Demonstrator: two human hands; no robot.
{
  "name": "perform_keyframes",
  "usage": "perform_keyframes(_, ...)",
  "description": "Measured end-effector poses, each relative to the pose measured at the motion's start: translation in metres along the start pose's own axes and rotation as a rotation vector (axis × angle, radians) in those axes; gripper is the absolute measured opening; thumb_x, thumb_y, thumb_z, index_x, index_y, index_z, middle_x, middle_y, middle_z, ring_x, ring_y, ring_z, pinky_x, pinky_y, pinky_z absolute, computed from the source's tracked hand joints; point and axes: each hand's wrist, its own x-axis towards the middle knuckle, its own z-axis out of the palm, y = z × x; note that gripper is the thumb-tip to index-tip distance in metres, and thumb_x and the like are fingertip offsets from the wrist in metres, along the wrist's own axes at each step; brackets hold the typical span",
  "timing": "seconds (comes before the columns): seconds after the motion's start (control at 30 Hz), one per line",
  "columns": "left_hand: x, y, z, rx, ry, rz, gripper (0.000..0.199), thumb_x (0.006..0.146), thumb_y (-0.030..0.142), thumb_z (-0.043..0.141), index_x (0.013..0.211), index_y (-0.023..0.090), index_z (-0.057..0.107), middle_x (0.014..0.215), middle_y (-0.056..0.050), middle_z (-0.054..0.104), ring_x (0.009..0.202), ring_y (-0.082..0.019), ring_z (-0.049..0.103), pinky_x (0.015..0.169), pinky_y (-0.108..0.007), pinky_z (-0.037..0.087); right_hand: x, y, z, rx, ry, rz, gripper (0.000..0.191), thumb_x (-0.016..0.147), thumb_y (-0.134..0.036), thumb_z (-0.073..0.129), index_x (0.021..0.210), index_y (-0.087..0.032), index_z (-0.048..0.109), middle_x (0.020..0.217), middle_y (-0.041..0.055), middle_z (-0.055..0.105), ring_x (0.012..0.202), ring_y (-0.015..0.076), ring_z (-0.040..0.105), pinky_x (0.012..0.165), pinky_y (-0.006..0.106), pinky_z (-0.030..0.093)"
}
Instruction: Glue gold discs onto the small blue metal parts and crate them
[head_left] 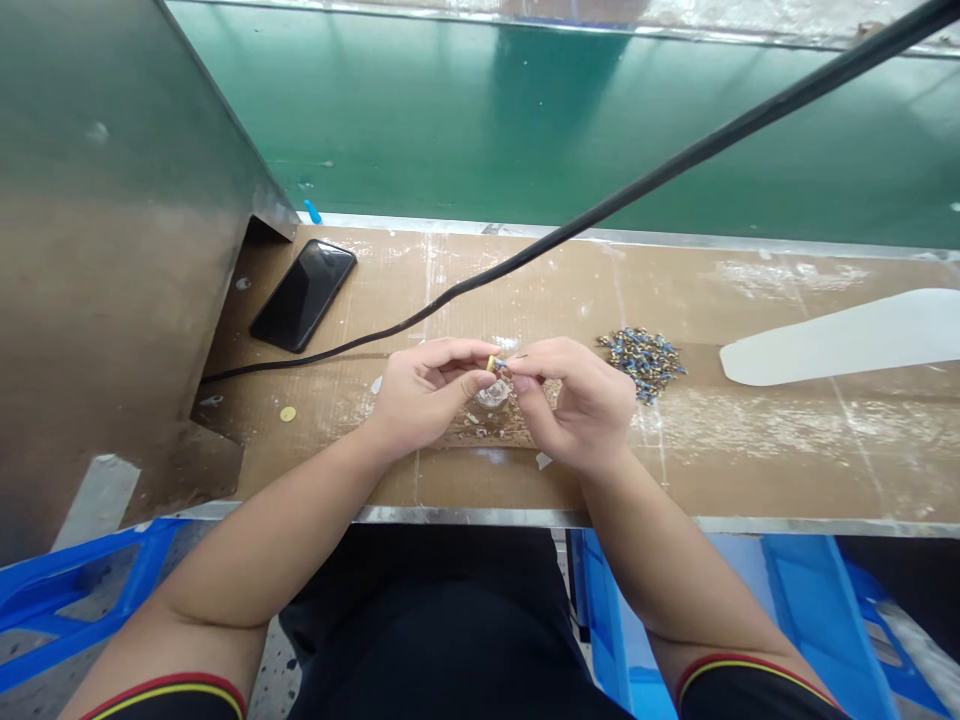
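Above the middle of the cardboard-covered bench, my left hand (420, 392) pinches a small yellow piece (492, 364), seen edge-on, between thumb and fingers. My right hand (576, 402) has thumb and forefinger closed on a tiny blue and brass-coloured part (501, 365). The two pieces meet or nearly meet; their exact contact is too small to tell. Just below the fingertips lies a clear round object (493, 393), partly hidden. To the right of my right hand is a heap of small blue and brass-coloured parts (643, 362).
A black phone (304, 295) and a yellow disc (288, 413) lie at the left, near a metal panel (120, 250). A thick black cable (555, 238) crosses above the bench. A long white strip (840, 338) lies at the right. Blue plastic crates (817, 600) stand below the edge.
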Motion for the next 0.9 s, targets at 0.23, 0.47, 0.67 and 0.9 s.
perform_keyframes(0.23, 0.001, 0.002, -0.001, 0.031, -0.065, 0.010, 0.021, 0.084, 0.034, 0.088, 0.100, 0.021, 0.084, 0.101, -0.009, 0.082, 0.090, -0.021, 0.079, 0.084, -0.031, 0.070, -0.001, -0.002, -0.003, 0.061, -0.005, 0.073, 0.013, 0.097, -0.016, 0.063, 0.098, -0.025, 0.072, 0.085, 0.0020, 0.076, 0.072, 0.0190, 0.072, 0.063, 0.034, 0.059)
perform_keyframes(0.47, 0.002, 0.003, -0.004, 0.034, -0.118, -0.039, 0.022, 0.084, 0.036, 0.088, 0.098, 0.019, 0.084, 0.096, -0.009, 0.081, 0.085, -0.020, 0.078, 0.080, -0.030, 0.069, -0.003, 0.003, -0.006, 0.125, 0.042, 0.136, 0.013, 0.097, -0.017, 0.061, 0.093, -0.025, 0.070, 0.080, 0.0012, 0.071, 0.069, 0.0191, 0.068, 0.062, 0.034, 0.057)
perform_keyframes(0.67, 0.008, 0.002, -0.014, -0.021, -0.031, -0.120, 0.029, 0.080, 0.032, 0.092, 0.103, 0.017, 0.083, 0.095, -0.010, 0.081, 0.087, -0.020, 0.079, 0.085, -0.031, 0.068, -0.002, 0.014, -0.028, 0.002, 0.024, 0.124, 0.011, 0.091, -0.017, 0.061, 0.091, -0.025, 0.069, 0.078, 0.0004, 0.069, 0.065, 0.0185, 0.065, 0.058, 0.033, 0.051)
perform_keyframes(0.9, 0.012, -0.004, -0.018, 0.015, 0.045, -0.091, 0.030, 0.081, 0.035, 0.091, 0.107, 0.020, 0.084, 0.100, -0.009, 0.081, 0.088, -0.019, 0.077, 0.089, -0.033, 0.066, 0.001, 0.017, -0.034, -0.107, -0.341, 0.015, 0.015, 0.091, -0.014, 0.059, 0.090, -0.024, 0.070, 0.080, 0.0001, 0.071, 0.068, 0.0170, 0.066, 0.061, 0.031, 0.053)
